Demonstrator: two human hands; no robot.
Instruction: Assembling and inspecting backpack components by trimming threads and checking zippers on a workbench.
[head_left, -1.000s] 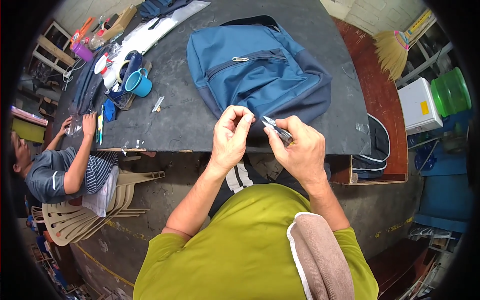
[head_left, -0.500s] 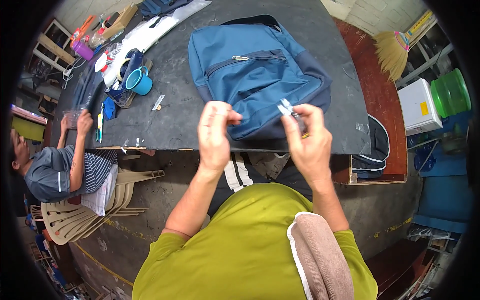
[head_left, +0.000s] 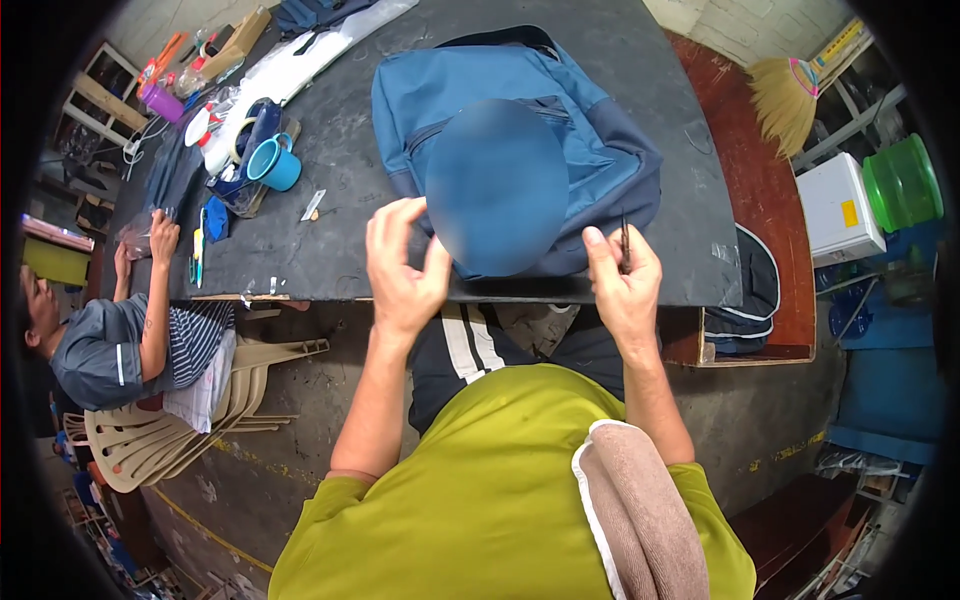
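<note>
My left hand [head_left: 400, 265]: up over the near edge of the dark flat surface [head_left: 330, 240], fingers bent and a bit apart, holding nothing I can see.
My right hand [head_left: 622, 285]: fingers pinched tight on a thin dark pointed tool [head_left: 624, 240], which stands almost straight up.
Blue cloth backpack [head_left: 590, 150]: lies flat on the surface, just past both my hands; a blurred spot hides its middle.
Blue plastic cup [head_left: 275, 163]: far to the left, well apart from my hands.
Another person [head_left: 110, 340]: sits at the left on stacked tan plastic chairs [head_left: 200, 420].

A dark worktable [head_left: 340, 240] carries a blue backpack [head_left: 600, 150] and a teal mug [head_left: 272, 163].
</note>
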